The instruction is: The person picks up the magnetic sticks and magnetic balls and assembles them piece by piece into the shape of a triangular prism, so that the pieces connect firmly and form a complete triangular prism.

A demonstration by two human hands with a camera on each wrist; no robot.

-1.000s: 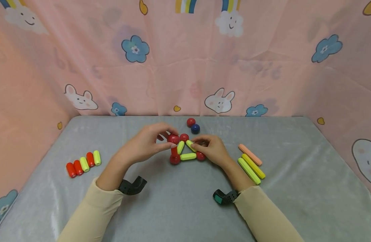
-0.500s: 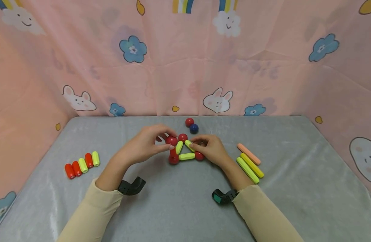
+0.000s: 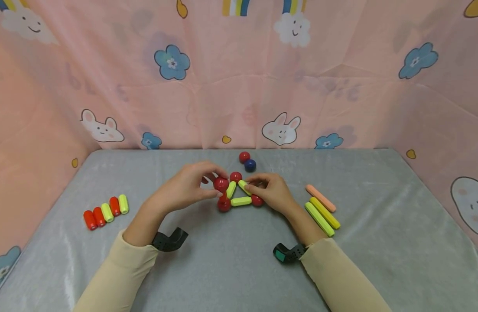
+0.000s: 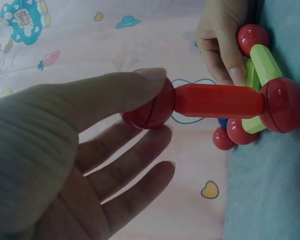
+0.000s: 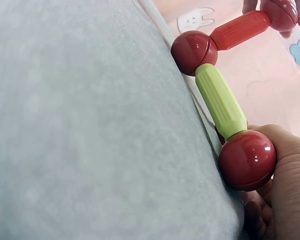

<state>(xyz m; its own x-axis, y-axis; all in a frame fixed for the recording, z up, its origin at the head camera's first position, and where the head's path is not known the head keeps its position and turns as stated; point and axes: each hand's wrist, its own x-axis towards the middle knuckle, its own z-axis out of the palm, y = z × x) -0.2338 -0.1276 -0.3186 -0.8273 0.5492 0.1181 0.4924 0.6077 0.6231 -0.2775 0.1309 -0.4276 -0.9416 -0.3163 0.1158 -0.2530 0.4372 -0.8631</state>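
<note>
Left hand (image 3: 190,184) pinches the top red ball (image 3: 221,184), now lower, so its red rod (image 4: 217,101) seems attached, while right hand (image 3: 275,190) pinches a green rod (image 3: 242,184).

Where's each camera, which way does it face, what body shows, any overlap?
Head: worn on the head, facing forward and down over the table toward the pink backdrop; left hand, right hand and both sleeves show.
Left wrist: on that wrist, facing the red rod; left hand large in front, right hand beyond.
Right wrist: on that wrist, facing across the table; right hand lower right, left hand top right.
Shared: both wrist views show the red rod between two red balls.
</note>
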